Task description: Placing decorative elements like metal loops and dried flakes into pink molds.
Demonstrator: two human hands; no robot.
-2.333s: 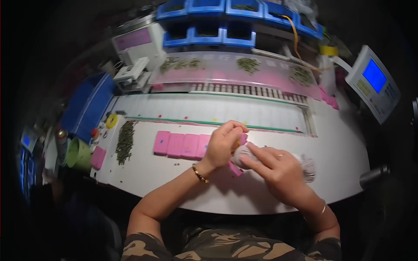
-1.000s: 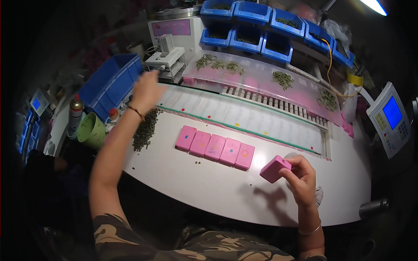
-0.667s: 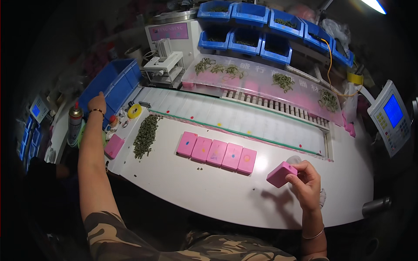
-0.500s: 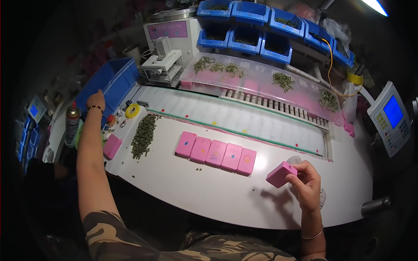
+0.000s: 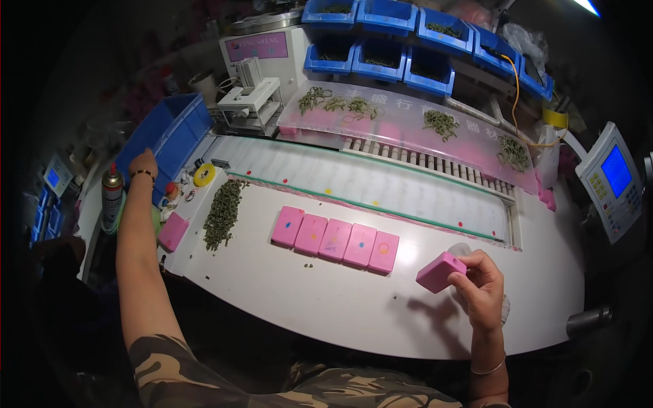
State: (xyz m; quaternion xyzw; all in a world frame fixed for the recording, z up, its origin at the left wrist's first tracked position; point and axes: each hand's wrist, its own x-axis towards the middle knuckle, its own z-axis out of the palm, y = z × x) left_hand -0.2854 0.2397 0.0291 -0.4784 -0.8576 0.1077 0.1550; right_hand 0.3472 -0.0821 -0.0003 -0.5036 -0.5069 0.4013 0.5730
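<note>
My right hand (image 5: 481,289) pinches a pink block (image 5: 439,272) between thumb and fingers, tilted above the white table at the right. A small hole shows in the block's narrow side. Behind those fingers is a pale round thing, partly covered. To the left, several pink blocks (image 5: 335,239) lie side by side in a row, each with a coloured mark. My left arm stretches to the far left, where my left hand (image 5: 143,162) is at the near side of a blue bin (image 5: 178,129). Its fingers are mostly hidden, and the bin's contents cannot be made out.
A pile of small green pieces (image 5: 223,214) lies left of the row. Behind runs a long white glass-edged tray (image 5: 354,183); above it, a see-through cover (image 5: 401,119) bears green loops. A spray can (image 5: 111,197), a screen panel (image 5: 615,173) and blue shelf bins (image 5: 384,58) surround the table.
The view has shifted slightly. My left hand has moved a little down and left beside the blue bin. My right hand keeps the pink block in nearly the same place.
</note>
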